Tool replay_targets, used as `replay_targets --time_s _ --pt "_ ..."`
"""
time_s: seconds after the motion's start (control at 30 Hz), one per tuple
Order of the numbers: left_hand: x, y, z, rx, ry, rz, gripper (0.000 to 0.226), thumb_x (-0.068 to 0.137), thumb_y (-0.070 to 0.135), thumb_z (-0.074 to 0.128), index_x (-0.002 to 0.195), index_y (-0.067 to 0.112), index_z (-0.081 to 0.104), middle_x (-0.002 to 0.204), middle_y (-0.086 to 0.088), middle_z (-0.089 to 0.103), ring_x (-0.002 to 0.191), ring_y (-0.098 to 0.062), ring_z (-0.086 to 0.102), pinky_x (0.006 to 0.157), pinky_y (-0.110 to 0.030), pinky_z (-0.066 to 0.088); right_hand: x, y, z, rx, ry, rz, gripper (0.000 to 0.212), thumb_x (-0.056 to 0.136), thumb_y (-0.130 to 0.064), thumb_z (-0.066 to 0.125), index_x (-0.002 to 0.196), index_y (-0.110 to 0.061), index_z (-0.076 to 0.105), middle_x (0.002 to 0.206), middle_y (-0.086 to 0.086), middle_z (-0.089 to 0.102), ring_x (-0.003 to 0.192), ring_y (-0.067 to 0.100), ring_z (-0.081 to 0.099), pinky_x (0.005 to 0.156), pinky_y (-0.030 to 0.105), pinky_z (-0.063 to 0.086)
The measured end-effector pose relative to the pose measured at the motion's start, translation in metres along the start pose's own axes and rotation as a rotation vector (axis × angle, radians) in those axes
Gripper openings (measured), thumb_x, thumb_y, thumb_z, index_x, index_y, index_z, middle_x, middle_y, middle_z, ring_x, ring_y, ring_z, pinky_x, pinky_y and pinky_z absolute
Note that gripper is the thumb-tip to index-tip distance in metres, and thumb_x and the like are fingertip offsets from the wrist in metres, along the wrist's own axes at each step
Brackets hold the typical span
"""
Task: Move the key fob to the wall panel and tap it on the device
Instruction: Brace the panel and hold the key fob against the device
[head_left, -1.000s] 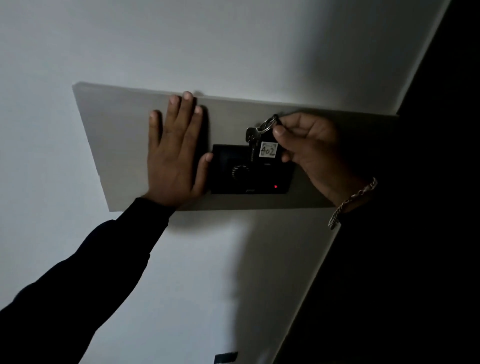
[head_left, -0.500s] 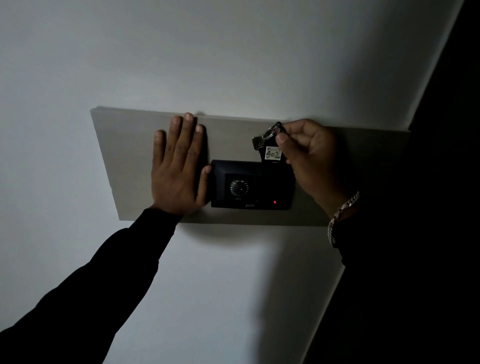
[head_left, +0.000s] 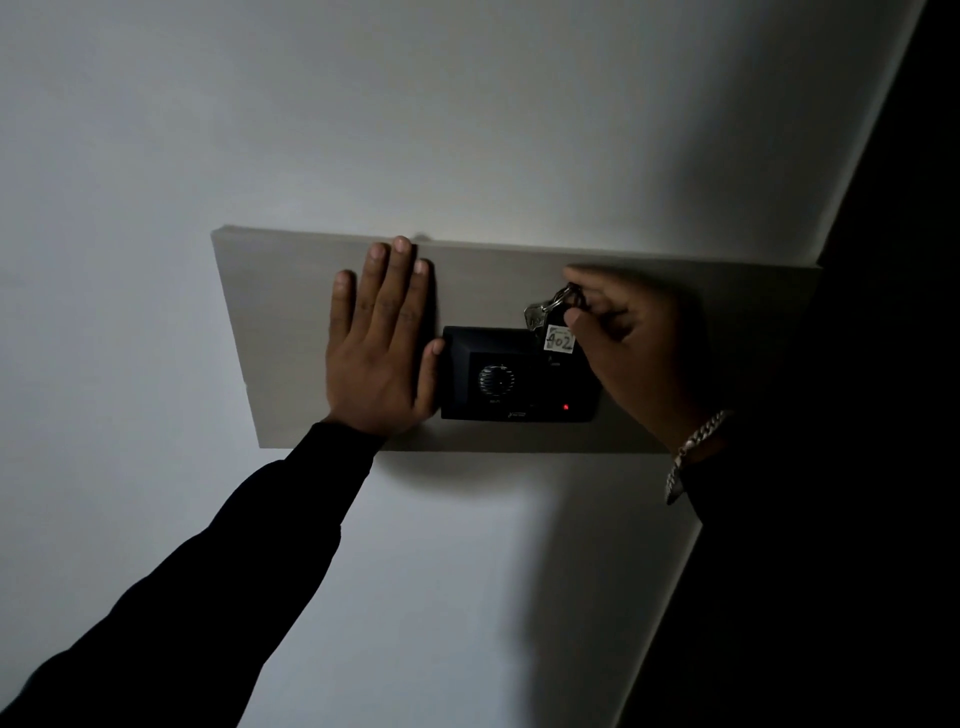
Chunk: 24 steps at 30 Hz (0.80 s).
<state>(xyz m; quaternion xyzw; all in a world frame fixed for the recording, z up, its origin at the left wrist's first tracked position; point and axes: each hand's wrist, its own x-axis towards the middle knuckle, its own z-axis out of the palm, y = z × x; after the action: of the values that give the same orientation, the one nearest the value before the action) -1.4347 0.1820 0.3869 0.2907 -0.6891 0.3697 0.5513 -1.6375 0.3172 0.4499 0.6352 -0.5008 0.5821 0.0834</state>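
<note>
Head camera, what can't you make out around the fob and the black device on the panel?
- Fob: whether it touches the device; too dark, only the 402 tag shows clearly.
- Right hand: fingertips blurred; grip on the key ring unclear.
- Device lettering: too small; only a red light reads.
- Panel: its right end is lost in shadow.
- Left hand: covers panel beside the device.

Black sleeves (head_left: 218, 571), chain bracelet (head_left: 693, 449)
</note>
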Motion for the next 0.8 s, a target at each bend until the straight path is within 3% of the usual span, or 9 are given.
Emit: replay_targets --time_s 0.2,0.27,0.33,0.47,0.7,0.8 --pt "0.000 0.001 -0.001 -0.001 0.000 -0.001 0.064 0.097 0.036 0.033 0.152 0.004 0.034 0.161 -0.018 0.031 0.155 -0.031 0.021 0.128 -0.048 0.010 0.023 -0.017 -0.023 -0.386 -0.181 -0.289 0.023 0.075 -0.009 0.072 0.098 -0.004 0.072 0.099 0.012 0.065 0.089 0.021 0.062 0.082 0.021 0.046" --pt "0.000 0.002 -0.001 -0.004 -0.005 0.000 0.064 0.097 0.036 0.033 0.152 0.004 0.034 0.161 -0.019 0.032 0.155 -0.031 0.021 0.127 -0.049 0.011 0.028 -0.022 -0.026 -0.439 -0.247 -0.312 0.023 0.077 -0.014 0.074 0.098 -0.004 0.073 0.098 0.012 0.068 0.090 0.025 0.064 0.084 0.030 0.050" --pt "0.001 0.002 -0.002 -0.004 -0.009 0.000 0.064 0.098 0.036 0.032 0.152 0.004 0.034 0.161 -0.019 0.031 0.154 -0.032 0.022 0.127 -0.049 0.011 0.032 -0.025 -0.027 -0.446 -0.275 -0.333 0.020 0.078 -0.018 0.075 0.093 -0.005 0.075 0.095 0.011 0.069 0.086 0.026 0.064 0.080 0.037 0.052" --pt "0.001 0.002 -0.004 -0.009 -0.012 -0.002 0.063 0.098 0.036 0.032 0.152 0.004 0.034 0.161 -0.019 0.031 0.154 -0.032 0.022 0.127 -0.049 0.011 0.035 -0.025 -0.027 -0.417 -0.237 -0.390 0.016 0.083 -0.022 0.070 0.082 -0.007 0.076 0.083 0.010 0.070 0.072 0.023 0.064 0.068 0.037 0.052" --pt "0.001 0.002 -0.003 0.000 -0.026 -0.005 0.064 0.098 0.037 0.033 0.153 0.004 0.034 0.162 -0.017 0.028 0.155 -0.030 0.019 0.128 -0.049 0.010 0.032 -0.022 -0.022 -0.322 -0.157 -0.317 0.014 0.085 -0.022 0.069 0.090 -0.011 0.077 0.079 0.005 0.073 0.070 0.015 0.063 0.069 0.031 0.052" --pt "0.001 0.003 -0.004 0.005 -0.028 -0.003 0.064 0.098 0.037 0.033 0.153 0.004 0.033 0.163 -0.015 0.025 0.155 -0.030 0.018 0.128 -0.049 0.010 0.033 -0.025 -0.020 -0.276 -0.153 -0.308 0.013 0.084 -0.020 0.071 0.090 -0.010 0.077 0.074 0.005 0.071 0.065 0.010 0.058 0.066 0.023 0.047"
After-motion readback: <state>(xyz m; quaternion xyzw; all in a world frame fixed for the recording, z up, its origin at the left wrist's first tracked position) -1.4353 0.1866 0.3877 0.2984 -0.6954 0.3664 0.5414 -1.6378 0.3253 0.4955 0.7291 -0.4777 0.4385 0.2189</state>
